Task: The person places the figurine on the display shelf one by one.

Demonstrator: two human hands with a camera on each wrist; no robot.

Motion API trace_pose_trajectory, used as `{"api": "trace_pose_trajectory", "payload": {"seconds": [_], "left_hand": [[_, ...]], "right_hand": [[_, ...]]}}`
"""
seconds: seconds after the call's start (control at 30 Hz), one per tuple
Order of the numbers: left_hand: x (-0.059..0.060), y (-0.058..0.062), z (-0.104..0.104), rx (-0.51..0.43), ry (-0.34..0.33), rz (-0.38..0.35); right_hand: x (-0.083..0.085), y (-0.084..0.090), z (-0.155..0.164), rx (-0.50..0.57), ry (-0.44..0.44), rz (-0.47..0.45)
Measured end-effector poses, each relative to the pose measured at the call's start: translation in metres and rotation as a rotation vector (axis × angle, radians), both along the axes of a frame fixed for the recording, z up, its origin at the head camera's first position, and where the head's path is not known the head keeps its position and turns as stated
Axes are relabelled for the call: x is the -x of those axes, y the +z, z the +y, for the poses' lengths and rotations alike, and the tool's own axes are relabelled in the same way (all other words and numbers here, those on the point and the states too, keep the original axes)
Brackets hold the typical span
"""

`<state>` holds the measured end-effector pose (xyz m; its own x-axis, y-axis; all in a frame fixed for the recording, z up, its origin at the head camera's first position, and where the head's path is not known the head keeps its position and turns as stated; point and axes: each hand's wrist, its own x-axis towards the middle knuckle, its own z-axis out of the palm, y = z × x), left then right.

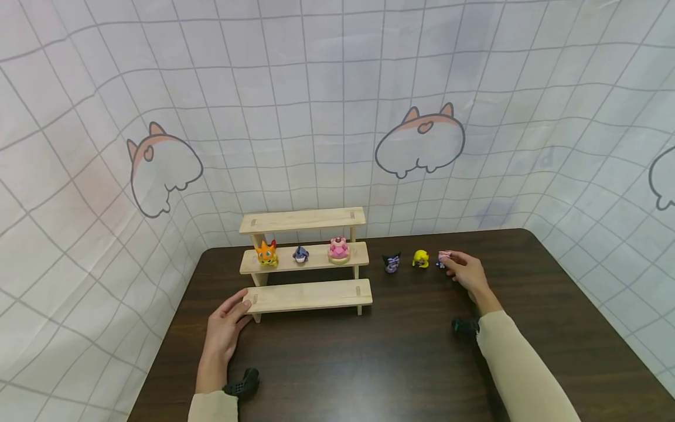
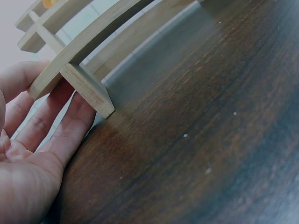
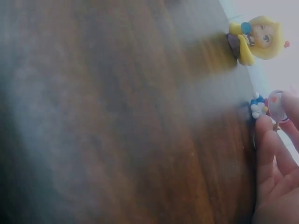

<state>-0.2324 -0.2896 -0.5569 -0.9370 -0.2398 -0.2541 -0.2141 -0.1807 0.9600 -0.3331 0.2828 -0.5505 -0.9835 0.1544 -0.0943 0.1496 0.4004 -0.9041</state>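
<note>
At the left end of the lowest step of a three-tier wooden display stand [image 1: 311, 297], my left hand [image 1: 224, 328] grips the board, thumb on top and fingers beneath. My right hand [image 1: 466, 272] pinches a small pink, white and blue figurine [image 1: 443, 256] at the far right of the row on the table. In the right wrist view the figurine's blue and white base [image 3: 258, 108] shows low by the tabletop; fingers cover part of it. Left of it stand a yellow-haired figurine [image 1: 420, 259] and a black and purple figurine [image 1: 392, 262].
On the middle step stand an orange figurine [image 1: 267, 254], a small blue figurine [image 1: 300, 254] and a pink figurine [image 1: 338, 250] with a round base. Behind the dark wooden table [image 1: 327, 363] hangs a white grid-patterned cloth [image 1: 295, 117].
</note>
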Motion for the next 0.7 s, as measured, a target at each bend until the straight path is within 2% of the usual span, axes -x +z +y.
{"api": "trace_pose_trajectory", "payload": {"seconds": [0.53, 0.7], "left_hand": [[0.001, -0.002, -0.001, 0.008, -0.004, 0.015], [0.001, -0.002, -0.002, -0.004, -0.005, 0.025]], "right_hand": [[-0.014, -0.009, -0.007, 0.017, -0.088, 0.06], [-0.019, -0.011, -0.012, 0.032, -0.09, 0.076]]}}
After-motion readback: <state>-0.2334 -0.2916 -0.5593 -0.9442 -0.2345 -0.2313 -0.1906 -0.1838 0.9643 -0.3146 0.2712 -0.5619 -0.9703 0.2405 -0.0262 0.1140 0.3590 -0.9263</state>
